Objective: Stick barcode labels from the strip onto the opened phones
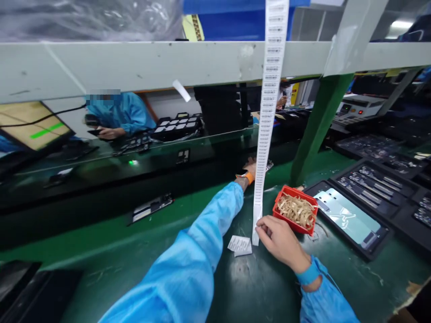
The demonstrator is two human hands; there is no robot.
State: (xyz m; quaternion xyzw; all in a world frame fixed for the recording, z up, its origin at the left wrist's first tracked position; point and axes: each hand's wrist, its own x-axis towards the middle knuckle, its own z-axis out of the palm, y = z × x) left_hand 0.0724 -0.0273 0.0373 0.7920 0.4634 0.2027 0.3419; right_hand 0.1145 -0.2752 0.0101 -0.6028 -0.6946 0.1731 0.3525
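Note:
A long white strip of barcode labels (266,116) hangs from above down to the green bench. At its lower end my right hand (281,240) is closed, thumb and fingertips pinching the strip's right edge. My left hand (250,165) reaches far forward to the edge of the dark conveyor, partly hidden behind the strip. A small pale object (269,165) shows just past the strip beside that hand; its kind and whether I grip it cannot be made out. Beside the strip's foot lies a folded piece of printed label paper (240,245).
A red bin (312,231) of curled tan strips stands right of my right hand. Farther right are a black tray with a pale green panel (350,217) and trays of phone parts (370,186). A phone part (151,208) lies left. Overhead runs a white shelf beam (134,65); a co-worker (124,116) sits opposite.

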